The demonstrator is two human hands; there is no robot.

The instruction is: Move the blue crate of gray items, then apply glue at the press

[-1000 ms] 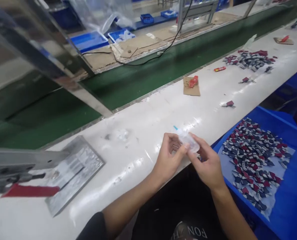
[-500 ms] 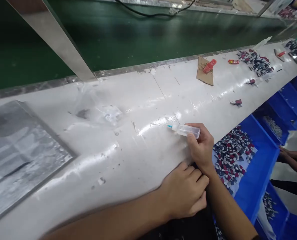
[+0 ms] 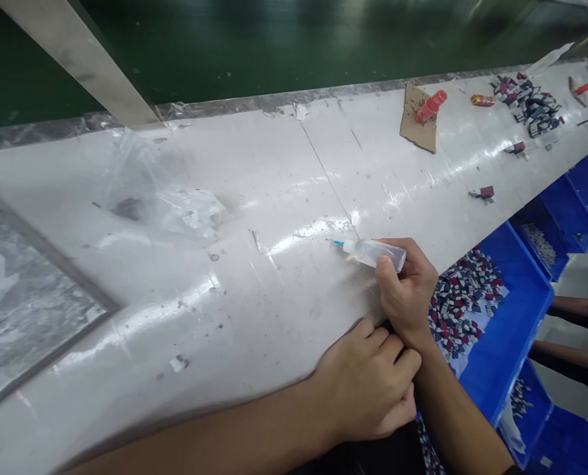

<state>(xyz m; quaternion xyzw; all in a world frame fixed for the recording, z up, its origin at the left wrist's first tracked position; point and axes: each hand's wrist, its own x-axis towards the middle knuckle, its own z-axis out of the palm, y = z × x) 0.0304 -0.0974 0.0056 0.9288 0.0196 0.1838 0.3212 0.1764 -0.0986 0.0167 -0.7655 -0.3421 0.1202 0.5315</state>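
Since half a second ago the bottle (image 3: 375, 253) has barely shifted, staying low over the surface (image 3: 254, 198) with its blue tip pointing left, while the left hand (image 3: 367, 382) has slid a little to the right along the near edge.

From the head view, the right hand (image 3: 406, 290) is wrapped around the clear bottle, thumb on its near side and fingers curled over the back end, holding it almost flat and just above the white surface. The blue tip sits close to a glossy patch of the surface, though I cannot tell whether it touches. The left hand is curled into a loose fist at the near edge, knuckles up, pressed against the right wrist; whether it holds anything I cannot tell.

To the right, below the edge, a blue bin (image 3: 509, 330) holds a heap of small red, white and dark parts (image 3: 459, 297). More blue bins run on beyond it. Farther along the surface lies a piece of cardboard (image 3: 417, 125) with a red item (image 3: 431, 105) on it, and past that a scatter of dark and red pieces (image 3: 528, 102). A crumpled clear bag (image 3: 175, 204) rests to the left, and a grey plate (image 3: 26, 303) lies at the far left. Another person's forearms (image 3: 575, 330) show at the right edge.
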